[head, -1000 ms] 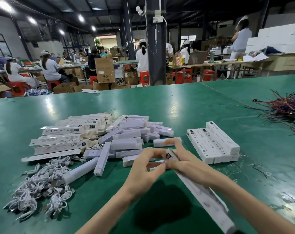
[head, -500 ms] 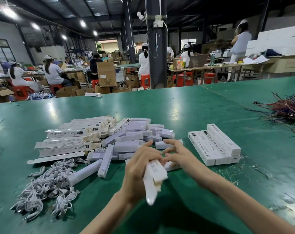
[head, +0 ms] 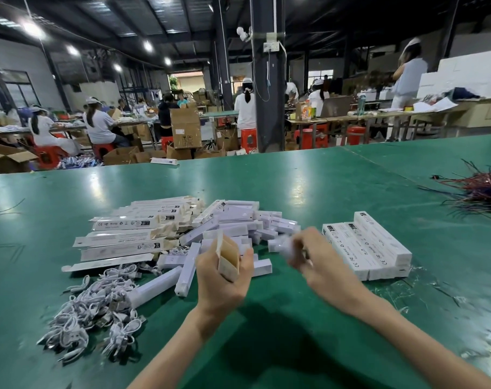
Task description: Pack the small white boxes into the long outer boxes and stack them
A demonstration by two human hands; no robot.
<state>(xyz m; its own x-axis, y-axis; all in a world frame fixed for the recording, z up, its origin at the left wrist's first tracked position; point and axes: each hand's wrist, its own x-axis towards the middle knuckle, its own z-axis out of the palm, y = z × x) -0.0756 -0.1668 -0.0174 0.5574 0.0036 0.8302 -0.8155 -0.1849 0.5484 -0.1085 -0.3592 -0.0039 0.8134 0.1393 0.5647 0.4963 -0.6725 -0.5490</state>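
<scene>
So the left hand (head: 224, 279) has a long outer box (head: 229, 256) in its grip, fingers and thumb wrapped round the sides. It's held up off the table (head: 295, 186) with the open end tilted up toward the camera, so you can see the brown cardboard inside.

The right hand (head: 314, 256) is just beside it and pretty blurry. From what I can make out, its grip is curled round one small white box (head: 283, 244) at the fingertips, lifted off the table and close to the open end of the long box but not touching it. The blur hides exactly how the fingers sit.

Right behind both hands is the loose pile of small white boxes (head: 247, 228), all lying at random angles. To the left of that there's a fanned-out heap of flat outer boxes (head: 132, 234) with printed labels facing up. A couple of long white pieces (head: 154, 284) lie in front of that heap, near the left hand.

On the right, just past the right hand, sits the neat stack of packed boxes (head: 370, 245), lined up side by side in layers.

Near left corner: a tangle of white cables (head: 92, 313). Far right edge of the table: a messy bunch of coloured wires (head: 480, 192), well apart from everything else.
</scene>
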